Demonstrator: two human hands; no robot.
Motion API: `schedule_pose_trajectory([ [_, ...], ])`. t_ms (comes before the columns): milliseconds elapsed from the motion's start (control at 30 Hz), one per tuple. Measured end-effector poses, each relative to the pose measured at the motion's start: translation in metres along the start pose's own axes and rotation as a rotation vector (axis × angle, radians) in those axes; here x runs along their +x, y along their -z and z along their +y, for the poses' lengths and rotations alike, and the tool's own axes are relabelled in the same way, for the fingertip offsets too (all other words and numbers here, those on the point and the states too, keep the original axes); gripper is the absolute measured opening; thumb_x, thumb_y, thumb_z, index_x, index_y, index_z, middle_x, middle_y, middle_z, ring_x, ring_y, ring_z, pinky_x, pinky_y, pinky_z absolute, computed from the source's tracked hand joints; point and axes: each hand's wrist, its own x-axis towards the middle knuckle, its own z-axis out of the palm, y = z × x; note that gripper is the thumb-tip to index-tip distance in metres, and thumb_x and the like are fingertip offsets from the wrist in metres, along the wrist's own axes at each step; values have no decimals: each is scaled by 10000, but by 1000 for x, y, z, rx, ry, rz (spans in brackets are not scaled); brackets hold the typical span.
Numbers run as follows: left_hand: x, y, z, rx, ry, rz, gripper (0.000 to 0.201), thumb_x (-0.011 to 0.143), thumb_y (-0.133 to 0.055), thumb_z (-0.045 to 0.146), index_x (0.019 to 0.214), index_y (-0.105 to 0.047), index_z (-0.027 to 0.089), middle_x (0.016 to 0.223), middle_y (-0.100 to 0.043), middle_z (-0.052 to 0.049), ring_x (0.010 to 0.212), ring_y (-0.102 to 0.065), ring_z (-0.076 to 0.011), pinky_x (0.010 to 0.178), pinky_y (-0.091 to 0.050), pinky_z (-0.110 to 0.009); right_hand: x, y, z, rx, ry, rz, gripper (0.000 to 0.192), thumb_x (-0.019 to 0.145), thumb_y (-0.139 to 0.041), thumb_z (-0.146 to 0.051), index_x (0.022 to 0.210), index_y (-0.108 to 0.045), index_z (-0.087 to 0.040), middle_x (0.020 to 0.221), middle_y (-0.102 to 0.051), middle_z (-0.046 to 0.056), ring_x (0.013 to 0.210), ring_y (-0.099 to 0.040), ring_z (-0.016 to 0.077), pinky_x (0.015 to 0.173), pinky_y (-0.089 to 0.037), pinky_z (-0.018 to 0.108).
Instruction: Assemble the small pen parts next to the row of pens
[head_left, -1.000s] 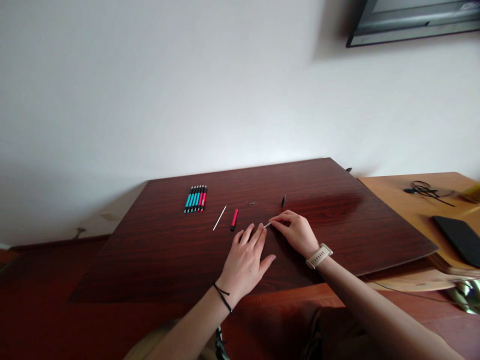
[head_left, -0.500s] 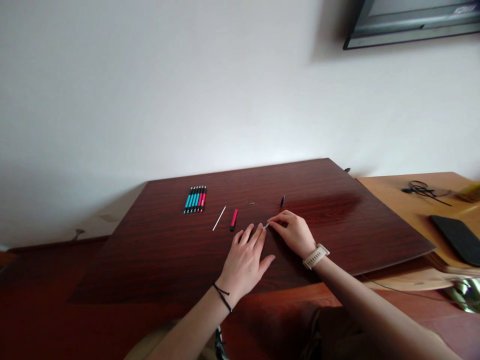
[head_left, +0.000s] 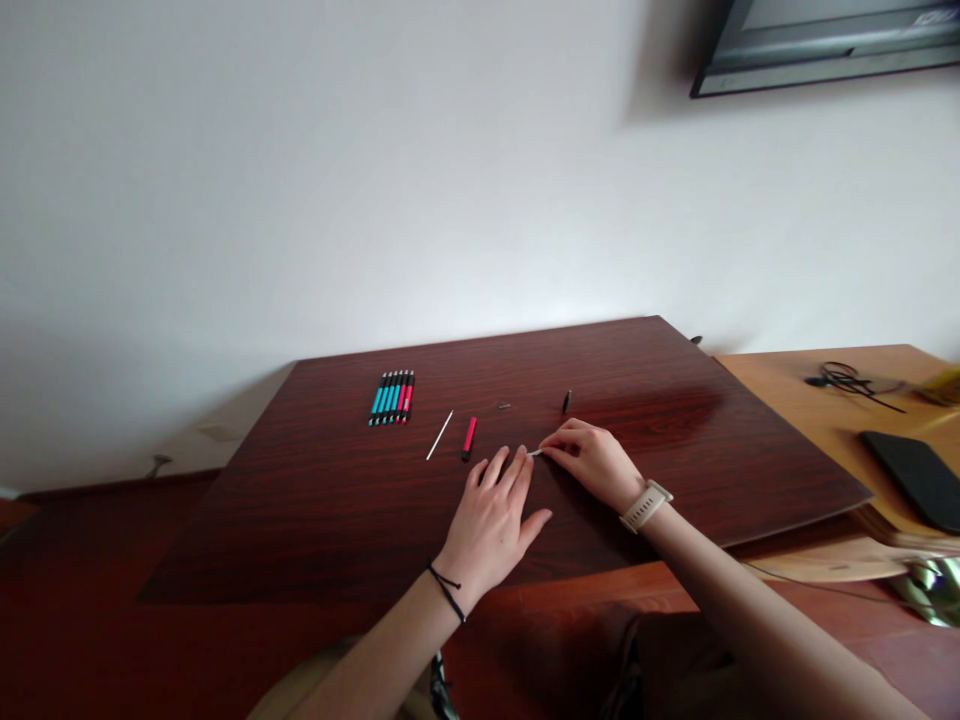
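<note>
My left hand (head_left: 491, 515) lies flat on the dark wooden table (head_left: 337, 530), fingers stretched out, with its fingertips against one end of a small whitish strip (head_left: 534, 453). The strip's other end is pinched between the thumb and fingers of my right hand (head_left: 592, 462); its exact kind is too small to tell. Left of my hands lie a pink pen barrel (head_left: 469, 438) with a black end and a thin white pen refill (head_left: 439, 436). Beyond my fingers are a small metal-looking piece, perhaps a spring (head_left: 504, 406), and a black pen tip section (head_left: 566, 402).
A row of several blue and pink pens (head_left: 391, 398) lies toward the table's far left. To the right, a lighter wooden desk (head_left: 787, 385) holds a black phone-like slab (head_left: 911, 478) and a coiled black cable (head_left: 844, 378). A screen (head_left: 825, 60) hangs on the wall.
My right hand has shifted slightly right, and more of the whitish strip shows between the hands. My left hand stays pressed in about the same place.
</note>
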Motion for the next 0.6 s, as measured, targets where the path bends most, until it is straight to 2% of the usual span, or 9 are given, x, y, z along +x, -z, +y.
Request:
schedule_pose_trajectory([
  [167,0,1,0,8,3,-14,649,1105,-477,544,1629,-450,162,1719,-436,-139,1571,-426,-350,1241,-395,-530,0,-3,0,76,-35,11,157,960,-718,-314,933,-867,-275,1002,-800,43,900,-761,223,907,-573,349],
  [600,3,4,3,8,3,-22,622,1095,-512,524,1616,-470,188,1710,-453,-130,1566,-434,-356,1228,-412,-550,-6,-15,-10,141,-87,89,165,963,-710,-319,915,-861,-275,981,-791,45,887,-755,231,876,-569,351],
])
